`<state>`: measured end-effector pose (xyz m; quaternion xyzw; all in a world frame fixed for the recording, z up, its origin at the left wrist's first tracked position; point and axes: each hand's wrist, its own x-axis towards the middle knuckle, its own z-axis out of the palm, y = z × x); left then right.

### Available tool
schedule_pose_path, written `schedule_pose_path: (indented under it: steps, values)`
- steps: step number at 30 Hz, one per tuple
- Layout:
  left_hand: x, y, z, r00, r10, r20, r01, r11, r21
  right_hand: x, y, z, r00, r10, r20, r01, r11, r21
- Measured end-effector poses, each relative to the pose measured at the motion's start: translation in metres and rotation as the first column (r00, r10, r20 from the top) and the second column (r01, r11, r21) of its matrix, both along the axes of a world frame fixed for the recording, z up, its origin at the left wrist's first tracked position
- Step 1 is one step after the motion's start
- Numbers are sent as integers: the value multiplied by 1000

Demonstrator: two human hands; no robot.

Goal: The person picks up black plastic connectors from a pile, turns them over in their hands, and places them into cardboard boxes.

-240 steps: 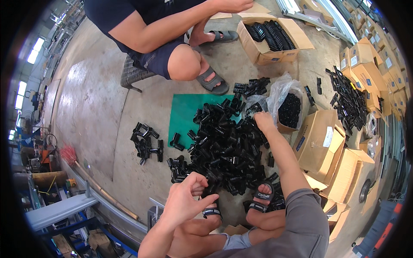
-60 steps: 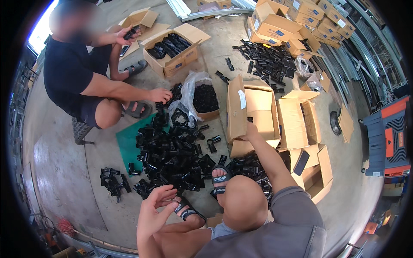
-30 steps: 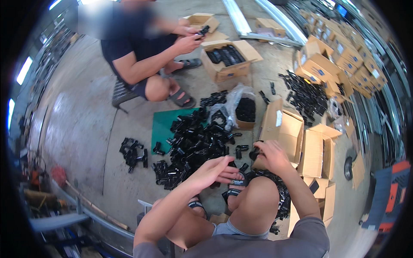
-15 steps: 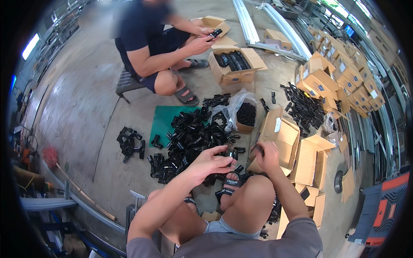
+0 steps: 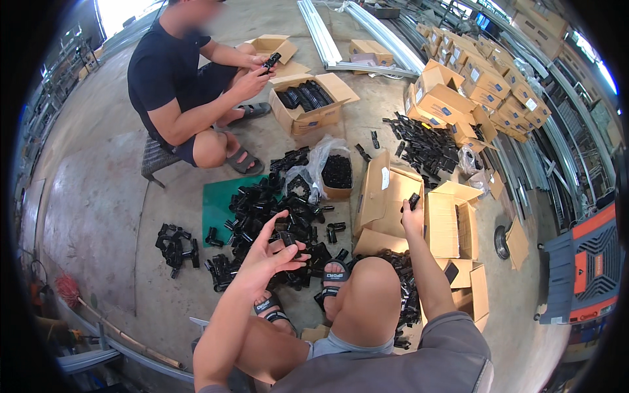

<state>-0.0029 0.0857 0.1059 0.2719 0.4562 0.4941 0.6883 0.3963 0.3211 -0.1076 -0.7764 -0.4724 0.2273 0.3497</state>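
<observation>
On the left, a red broom [image 5: 67, 287] lies on the floor. Next, far away, another person [image 5: 157, 82] sits on a dark stool [image 5: 156, 158] with a small black part [image 5: 270, 63] in their hands. Nearer, a little group of black parts [image 5: 175, 251] lies on the floor. Just right of it is a green mat [image 5: 215, 196], and a big pile of black parts [image 5: 259, 206] covers some of it. The left hand [image 5: 265, 261] is up in front of this pile. Its thumb and pointing finger are apart. A black part [image 5: 288, 243] shows between them, but I cannot tell if the hand has it or if it is in the pile behind. Farther back is a box full of black parts [image 5: 314, 122]. More to the right stands an open brown box [image 5: 373, 196]. The right hand [image 5: 413, 214] is over this box, with its fingers tight on one black piece [image 5: 412, 201]. Last, on the far right, is a grey and red tool chest [image 5: 583, 262].
</observation>
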Motion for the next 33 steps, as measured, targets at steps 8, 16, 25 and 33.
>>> schedule_pose_path:
  steps: [8,16,25,33]
  values:
    - [-4,-5,-1,999,24,-35,-24,1000,9,4,-6,-4,976,-201,-79,197,979,-51]
    - [10,5,-9,994,101,-41,-98,993,70,-93,-45,134,705,424,-568,-469,880,75]
    - [18,20,-8,926,367,86,-377,896,235,-236,-120,238,472,747,-468,-756,616,221]
    - [-17,7,-3,865,501,-20,-470,824,316,-273,-132,237,207,631,-747,-910,405,90]
